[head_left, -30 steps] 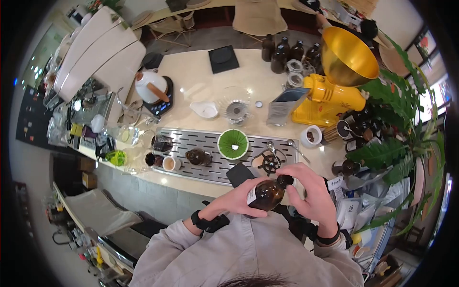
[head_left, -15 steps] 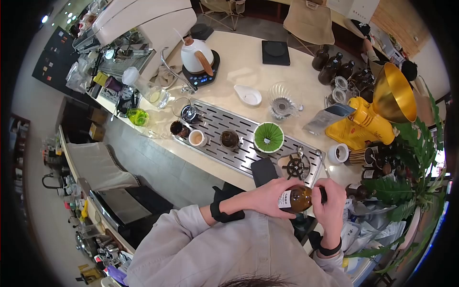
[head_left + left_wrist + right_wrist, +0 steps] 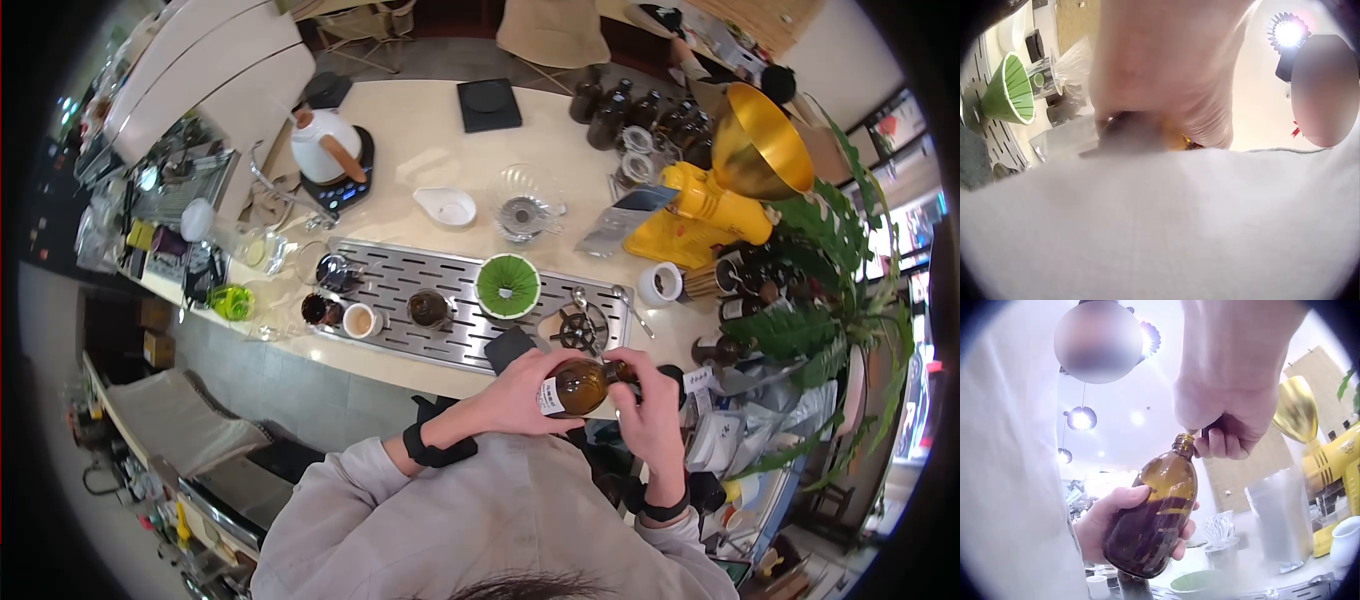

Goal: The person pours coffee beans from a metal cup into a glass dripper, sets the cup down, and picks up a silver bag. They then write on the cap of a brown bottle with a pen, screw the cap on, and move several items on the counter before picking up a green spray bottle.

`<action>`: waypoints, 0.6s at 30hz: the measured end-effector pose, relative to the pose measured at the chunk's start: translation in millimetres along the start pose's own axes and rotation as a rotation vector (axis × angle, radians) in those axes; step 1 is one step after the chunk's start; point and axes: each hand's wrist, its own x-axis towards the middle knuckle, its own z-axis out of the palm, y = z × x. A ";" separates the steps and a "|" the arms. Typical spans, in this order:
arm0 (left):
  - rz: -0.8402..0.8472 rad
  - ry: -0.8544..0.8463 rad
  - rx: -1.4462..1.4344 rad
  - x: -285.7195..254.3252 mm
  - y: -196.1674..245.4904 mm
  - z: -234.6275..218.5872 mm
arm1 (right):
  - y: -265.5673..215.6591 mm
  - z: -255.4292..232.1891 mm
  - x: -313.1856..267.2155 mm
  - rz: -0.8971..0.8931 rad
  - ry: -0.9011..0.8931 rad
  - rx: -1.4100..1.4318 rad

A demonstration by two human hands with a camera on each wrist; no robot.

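Observation:
My left hand grips the body of an amber glass bottle with a white label, held tilted in front of my chest. Dark liquid fills its lower part, and its threaded neck is bare in the right wrist view. Right beside that neck, my right hand holds a small black cap in curled fingers. The left wrist view is mostly covered by the sleeve, with the bottle only a blur behind it.
Past the hands is a slotted metal drip tray with a green ribbed dripper, a paper cup and a dark glass jar. A yellow grinder and a white cup stand right; a kettle stands left.
My right fingers have turned at the bottle's neck, and the black cap seen on it a second ago is now off. The head view swung right, then back; the bottle stays in my left hand.

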 end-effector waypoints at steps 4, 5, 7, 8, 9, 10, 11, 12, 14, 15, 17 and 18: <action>0.026 -0.056 0.055 2.1 5.5 -5.6 | 4.8 9.2 -6.4 -0.071 0.100 -0.031; 0.079 -0.029 0.075 3.8 6.7 -5.4 | 4.7 6.5 -7.5 -0.081 0.124 -0.054; 0.143 0.058 0.137 4.4 7.1 -7.0 | 11.0 -3.7 -10.2 0.021 0.190 -0.117; 0.151 0.118 0.180 2.9 6.8 -8.5 | 14.7 -10.1 -11.2 0.070 0.218 -0.149; 0.158 0.179 0.223 0.8 6.3 -10.6 | 17.9 -16.7 -9.6 0.061 0.303 -0.195; 0.180 0.250 0.217 -3.5 0.8 -12.8 | 20.8 -24.7 -6.5 0.104 0.357 -0.237; 0.200 0.321 0.212 -10.5 -9.8 -15.6 | 35.3 -31.9 -4.8 0.154 0.415 -0.289; 0.220 0.392 0.206 -16.6 -18.4 -20.1 | 58.8 -36.6 -1.5 0.105 0.499 -0.321; 0.238 0.589 0.249 -28.8 -25.2 -34.5 | 95.1 -46.5 5.6 0.168 0.564 -0.449; 0.230 0.673 0.301 -36.2 -27.9 -43.0 | 112.5 -49.0 9.7 0.199 0.593 -0.515; 0.162 0.815 0.394 -46.3 -33.7 -57.9 | 143.5 -50.8 18.9 0.257 0.648 -0.646; 0.126 0.886 0.441 -49.8 -36.7 -64.3 | 154.1 -50.7 22.5 0.314 0.665 -0.684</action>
